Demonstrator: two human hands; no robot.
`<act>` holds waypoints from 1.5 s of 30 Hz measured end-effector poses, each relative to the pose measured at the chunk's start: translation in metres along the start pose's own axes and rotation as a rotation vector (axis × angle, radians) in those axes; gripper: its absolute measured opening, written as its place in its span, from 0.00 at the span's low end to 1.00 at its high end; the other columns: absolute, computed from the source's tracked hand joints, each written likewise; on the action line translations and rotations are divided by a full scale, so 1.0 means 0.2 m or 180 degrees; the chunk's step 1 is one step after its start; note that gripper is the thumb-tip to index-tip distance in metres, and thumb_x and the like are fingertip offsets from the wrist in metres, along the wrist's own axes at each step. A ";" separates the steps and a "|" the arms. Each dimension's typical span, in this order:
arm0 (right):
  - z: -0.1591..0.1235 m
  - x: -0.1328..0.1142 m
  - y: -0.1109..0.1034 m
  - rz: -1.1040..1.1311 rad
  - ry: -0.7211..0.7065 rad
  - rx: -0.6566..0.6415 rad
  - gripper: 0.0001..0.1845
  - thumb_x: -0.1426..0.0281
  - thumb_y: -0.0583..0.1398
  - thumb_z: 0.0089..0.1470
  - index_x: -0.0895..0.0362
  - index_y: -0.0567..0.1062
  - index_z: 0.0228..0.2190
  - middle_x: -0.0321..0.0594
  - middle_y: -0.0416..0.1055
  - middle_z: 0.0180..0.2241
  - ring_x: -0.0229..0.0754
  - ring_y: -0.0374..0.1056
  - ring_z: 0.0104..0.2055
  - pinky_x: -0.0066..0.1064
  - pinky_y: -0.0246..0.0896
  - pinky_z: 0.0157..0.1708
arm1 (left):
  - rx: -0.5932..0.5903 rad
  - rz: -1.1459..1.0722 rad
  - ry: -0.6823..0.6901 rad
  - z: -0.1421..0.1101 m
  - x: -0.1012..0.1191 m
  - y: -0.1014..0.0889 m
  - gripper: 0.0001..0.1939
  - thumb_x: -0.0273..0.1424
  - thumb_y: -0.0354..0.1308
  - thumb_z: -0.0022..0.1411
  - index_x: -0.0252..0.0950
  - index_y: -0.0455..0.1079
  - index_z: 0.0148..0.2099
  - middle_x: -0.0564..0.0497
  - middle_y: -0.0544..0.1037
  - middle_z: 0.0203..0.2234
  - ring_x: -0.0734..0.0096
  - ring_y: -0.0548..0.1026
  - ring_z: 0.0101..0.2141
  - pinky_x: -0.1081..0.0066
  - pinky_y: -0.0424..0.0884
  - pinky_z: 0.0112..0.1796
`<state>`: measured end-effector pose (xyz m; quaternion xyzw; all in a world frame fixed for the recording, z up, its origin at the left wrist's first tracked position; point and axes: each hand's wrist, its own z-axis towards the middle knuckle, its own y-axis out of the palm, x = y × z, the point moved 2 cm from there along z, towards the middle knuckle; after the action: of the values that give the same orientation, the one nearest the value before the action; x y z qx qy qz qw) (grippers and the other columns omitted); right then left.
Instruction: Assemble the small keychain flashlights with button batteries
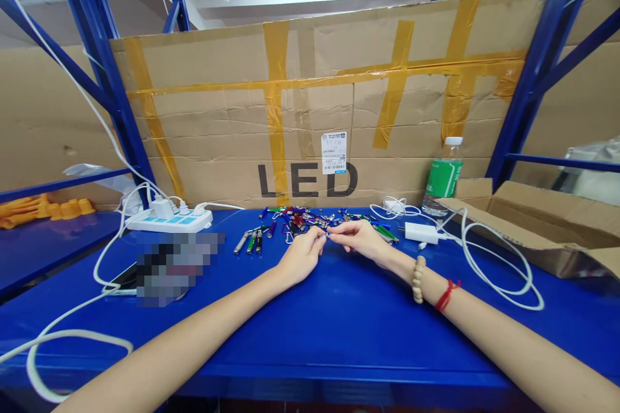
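Close together above the blue tabletop [334,316], my left hand [303,251] and my right hand [361,239] pinch a small shiny piece [327,234] between thumbs and fingertips. Fingers cover most of that piece, so its kind does not show. Just beyond the hands lies a loose pile of small coloured metal tubes [298,219] with clips or rings, in red, blue, purple and green. Left of my left hand, a few tubes lie side by side: a silver tube [241,243], a green tube [251,242] and a black tube [259,242]. More green tubes [387,232] lie behind my right hand.
A white power strip [172,221] with plugs and cables stands left, behind a blurred-out object [174,268]. To the right are a white charger [421,232], looping cable [527,271], a green-labelled bottle [443,177] and an open cardboard box [547,251]. A cardboard sheet [217,135] stands behind.
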<state>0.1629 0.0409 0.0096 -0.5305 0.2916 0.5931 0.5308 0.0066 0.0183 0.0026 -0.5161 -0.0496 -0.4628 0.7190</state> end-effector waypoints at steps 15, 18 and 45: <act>0.00 0.02 0.00 0.0017 -0.0180 -0.0210 0.17 0.62 0.68 0.30 0.62 0.76 0.21 0.35 0.69 0.20 0.28 0.57 0.15 0.24 0.51 0.15 | -0.0200 -0.0018 0.0271 -0.03 0.03 0.00 0.07 0.29 0.41 0.64 0.37 0.58 0.34 0.55 0.69 0.24 0.73 0.68 0.27 0.75 0.62 0.31; 0.00 0.01 0.00 -0.0038 -0.0182 -0.0187 0.17 0.61 0.68 0.30 0.63 0.75 0.21 0.35 0.69 0.20 0.28 0.57 0.16 0.24 0.51 0.16 | -0.0201 0.0004 0.0276 -0.03 0.04 -0.01 0.07 0.29 0.41 0.63 0.37 0.58 0.34 0.55 0.69 0.25 0.73 0.69 0.28 0.75 0.62 0.31; -0.03 -0.01 0.04 -0.0081 0.0146 -0.0231 0.21 0.53 0.63 0.39 0.60 0.71 0.22 0.29 0.62 0.13 0.27 0.53 0.14 0.22 0.46 0.16 | 0.0054 0.0377 0.0000 -0.02 0.05 -0.02 0.05 0.28 0.44 0.62 0.39 0.61 0.38 0.53 0.74 0.29 0.68 0.72 0.31 0.72 0.64 0.33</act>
<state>0.1571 0.0319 0.0089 -0.5665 0.2753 0.5842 0.5119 0.0076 0.0081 0.0090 -0.5120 -0.0228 -0.4190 0.7495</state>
